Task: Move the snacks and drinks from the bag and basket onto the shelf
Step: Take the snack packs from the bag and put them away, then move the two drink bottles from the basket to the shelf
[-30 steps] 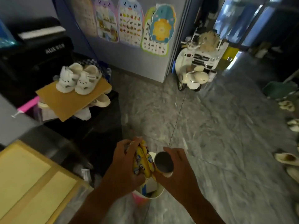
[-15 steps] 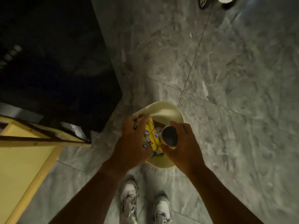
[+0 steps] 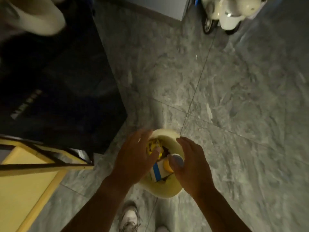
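Head view, left hand (image 3: pixel 133 158) fingers loose over basket (image 3: pixel 168 191), right hand (image 3: pixel 192 166) gripping can (image 3: pixel 175 160), labels unreadable

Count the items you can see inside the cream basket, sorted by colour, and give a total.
Crinkled yellow snack packet: 1
White carton with a blue stripe: 1
Yellow can with a grey top: 1
Total: 3 in the cream plastic basket; anything deeper is hidden.

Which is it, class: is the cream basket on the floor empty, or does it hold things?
It holds things. Inside the cream basket lie a yellow snack packet, a white-and-blue carton and a can.
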